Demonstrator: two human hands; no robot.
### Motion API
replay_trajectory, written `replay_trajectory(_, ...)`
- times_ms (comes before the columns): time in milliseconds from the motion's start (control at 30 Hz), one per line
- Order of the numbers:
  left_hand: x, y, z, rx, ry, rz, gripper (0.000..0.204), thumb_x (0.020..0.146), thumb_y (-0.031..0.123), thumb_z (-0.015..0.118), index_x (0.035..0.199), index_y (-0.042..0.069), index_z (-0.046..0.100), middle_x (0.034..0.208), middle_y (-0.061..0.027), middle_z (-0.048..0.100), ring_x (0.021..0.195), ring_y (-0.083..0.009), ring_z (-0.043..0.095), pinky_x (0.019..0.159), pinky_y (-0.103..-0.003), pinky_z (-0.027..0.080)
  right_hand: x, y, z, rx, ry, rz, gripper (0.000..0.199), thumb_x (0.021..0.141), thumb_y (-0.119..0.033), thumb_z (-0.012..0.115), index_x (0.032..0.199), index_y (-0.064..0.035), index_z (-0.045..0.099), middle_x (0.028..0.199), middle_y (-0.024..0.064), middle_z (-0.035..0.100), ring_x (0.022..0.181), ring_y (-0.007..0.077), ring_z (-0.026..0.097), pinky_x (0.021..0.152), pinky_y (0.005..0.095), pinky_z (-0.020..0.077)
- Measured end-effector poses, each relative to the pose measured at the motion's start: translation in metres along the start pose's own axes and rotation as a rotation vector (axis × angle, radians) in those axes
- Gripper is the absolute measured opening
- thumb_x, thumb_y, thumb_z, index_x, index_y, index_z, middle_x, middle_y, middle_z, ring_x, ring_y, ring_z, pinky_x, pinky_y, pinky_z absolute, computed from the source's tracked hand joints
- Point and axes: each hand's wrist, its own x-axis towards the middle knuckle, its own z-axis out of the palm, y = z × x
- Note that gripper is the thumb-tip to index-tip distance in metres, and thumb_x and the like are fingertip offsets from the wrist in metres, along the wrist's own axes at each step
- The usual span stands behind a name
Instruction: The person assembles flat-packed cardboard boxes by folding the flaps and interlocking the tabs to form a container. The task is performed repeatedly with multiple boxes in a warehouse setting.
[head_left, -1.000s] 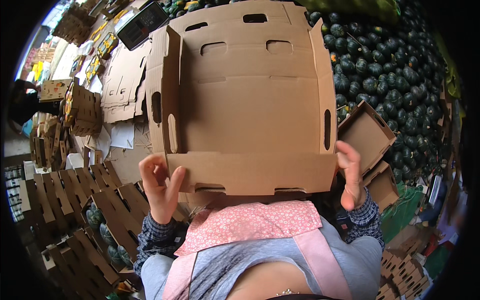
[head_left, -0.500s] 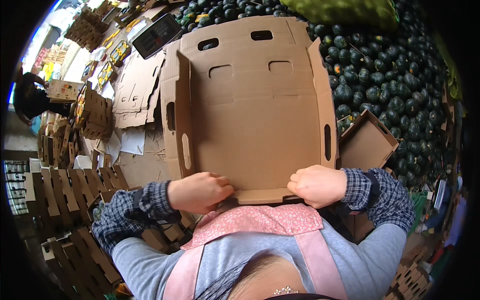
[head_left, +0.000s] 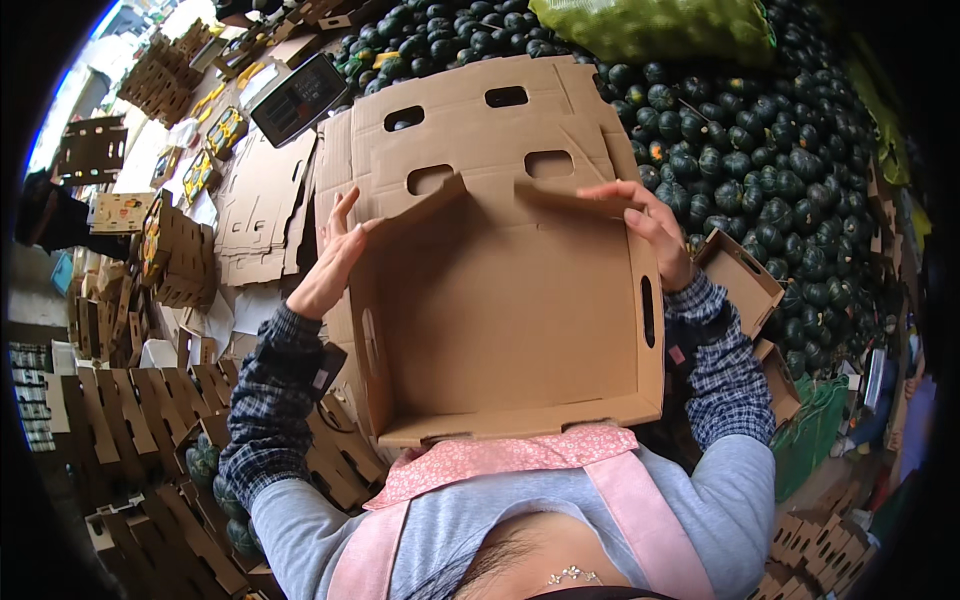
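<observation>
A partly folded brown cardboard box (head_left: 510, 310) lies before me, its near wall and two side walls standing up. At its far corners, a left flap (head_left: 425, 205) and a right flap (head_left: 575, 203) are bent inward. My left hand (head_left: 335, 262) is at the far left corner, fingers spread, thumb by the outer end of the left flap. My right hand (head_left: 652, 225) is at the far right corner, fingers stretched out along the back of the right flap. The far panel (head_left: 470, 140) with its hand holes lies flat beyond the flaps.
Dark green pumpkins (head_left: 770, 190) are heaped on the right and far side, with a green mesh sack (head_left: 650, 30) on them. A dark scale display (head_left: 298, 100) and flat cardboard (head_left: 262, 210) are at far left. Folded boxes (head_left: 150, 410) stand at left; a small open box (head_left: 740, 280) sits at right.
Both hands have left the near wall and moved away from me to the far corners, opening. The near wall now stands up, and the two far flaps have turned inward.
</observation>
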Motion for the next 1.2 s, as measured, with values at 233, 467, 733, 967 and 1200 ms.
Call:
replay_trajectory(233,0.009,0.033,0.015,-0.537,0.366,0.033,0.018,0.092,0.006,0.06,0.108,0.006,0.052,0.101,-0.0055,0.055,0.104,-0.0159,0.054,0.095,-0.03,0.042,0.0,0.007,0.001,0.108,0.244,-0.112,0.024,0.099,-0.019,0.041,0.105,-0.0013,0.055,0.11,0.0078,0.054,0.112,0.0154,0.047,0.1,0.0277,0.0331)
replay_trajectory(467,0.012,0.011,0.023,-0.515,0.25,0.15,0.026,0.087,-0.009,0.063,0.11,0.004,0.059,0.105,-0.0034,0.064,0.098,-0.0114,0.061,0.086,-0.026,0.05,0.001,0.008,-0.009,-0.247,0.253,-0.205,0.068,0.084,-0.018,0.075,0.136,-0.0033,0.033,0.12,0.009,0.055,0.111,0.0138,0.052,0.094,0.0359,0.0405)
replay_trajectory(733,0.011,0.012,0.022,-0.527,0.244,0.095,0.024,0.089,-0.005,0.064,0.111,0.004,0.062,0.104,-0.0031,0.067,0.097,-0.0103,0.062,0.088,-0.025,0.049,0.022,-0.074,-0.006,-1.495,0.361,-0.867,0.047,0.065,-0.021,0.084,0.101,-0.0056,0.058,0.084,0.0034,0.052,0.074,0.0206,0.054,0.066,0.034,0.0497)
replay_trajectory(967,0.015,0.05,0.021,-0.702,0.253,-0.027,0.087,0.082,-0.009,0.063,0.149,0.013,0.013,0.134,-0.013,0.049,0.122,-0.02,0.049,0.1,-0.035,0.042,0.025,-0.097,0.007,-1.584,-0.071,-0.508,0.029,0.079,-0.028,0.073,0.086,-0.005,0.058,0.079,0.0066,0.058,0.082,0.0217,0.06,0.063,0.0336,0.0516)
replay_trajectory(1200,0.023,0.051,0.014,-0.726,0.178,-0.161,0.099,0.078,-0.009,0.065,0.151,0.017,0.003,0.14,-0.0205,0.04,0.127,-0.028,0.044,0.104,-0.039,0.04,0.049,-0.043,-0.01,-1.523,-0.452,-0.406,0.026,0.081,-0.026,0.07,0.089,-0.0036,0.059,0.079,0.0109,0.064,0.081,0.0309,0.065,0.072,0.0411,0.0516)
